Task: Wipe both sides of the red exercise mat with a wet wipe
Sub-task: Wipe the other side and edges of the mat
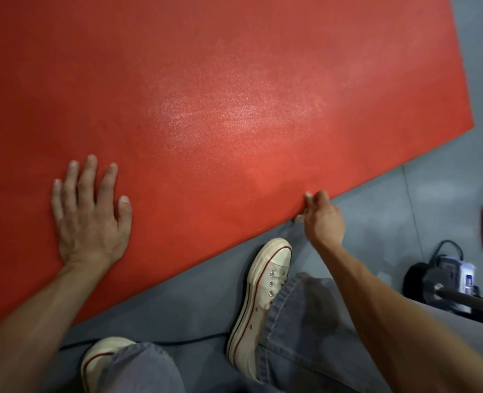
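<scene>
On the floor: red exercise mat (234,95), broad, floppy, probably light.
Left hand (90,214): flat, pressing it.
Right hand (321,217): I pinch its near edge, the place to lift.

The red exercise mat (220,95) lies flat on the grey floor — grainy, faintly sheened, one corner showing.
</scene>
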The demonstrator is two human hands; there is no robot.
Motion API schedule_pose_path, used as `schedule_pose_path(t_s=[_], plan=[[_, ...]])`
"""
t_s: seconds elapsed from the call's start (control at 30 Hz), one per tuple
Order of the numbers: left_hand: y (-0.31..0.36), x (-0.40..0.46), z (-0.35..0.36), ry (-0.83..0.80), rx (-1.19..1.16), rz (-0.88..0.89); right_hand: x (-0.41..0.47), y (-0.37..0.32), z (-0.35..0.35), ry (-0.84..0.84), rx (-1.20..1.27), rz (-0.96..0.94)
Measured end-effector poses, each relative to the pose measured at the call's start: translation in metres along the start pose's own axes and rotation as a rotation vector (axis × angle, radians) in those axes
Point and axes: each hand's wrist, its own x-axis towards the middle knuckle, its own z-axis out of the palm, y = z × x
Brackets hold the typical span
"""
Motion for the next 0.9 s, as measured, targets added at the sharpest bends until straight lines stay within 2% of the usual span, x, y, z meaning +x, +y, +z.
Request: schedule_pose_path(t_s=[0.1, 0.23, 0.33, 0.4, 0.47, 0.53, 0.67, 0.8, 0.87, 0.9], plan=[[0.0, 0.0, -0.001, -0.006, -0.006, -0.005, -0.018, -0.029, 0.008, 0.083, 0.016, 0.01], [0.0, -0.001, -0.002, -0.015, -0.003, -0.005, -0.091, -0.097, 0.032, 0.04, -0.035, -0.32], [-0.002, 0.0, -0.002, -0.015, -0.004, 0.004, -0.088, -0.097, 0.033, 0.021, -0.156, -0.53], [-0.003, 0.0, -0.003, -0.019, -0.009, 0.01, -0.061, -0.065, 0.017, 0.056, -0.221, -0.455], [0.0, 0.0, -0.003, -0.02, -0.013, -0.003, -0.029, -0.032, -0.004, 0.068, -0.212, -0.2], [0.0, 0.0, -0.003, -0.024, -0.009, -0.007, -0.017, -0.013, -0.011, 0.075, -0.207, -0.09], [-0.001, 0.0, -0.003, -0.015, 0.006, -0.001, -0.069, -0.057, 0.012, 0.02, -0.14, -0.222], [-0.003, 0.0, -0.002, -0.009, 0.013, 0.006, -0.133, -0.091, 0.032, -0.114, -0.146, -0.526], [-0.004, -0.001, -0.002, -0.011, 0.015, 0.012, -0.118, -0.08, 0.03, -0.114, -0.227, -0.533], [-0.004, 0.0, -0.002, -0.011, 0.012, 0.016, -0.106, -0.072, 0.025, -0.096, -0.23, -0.453]])
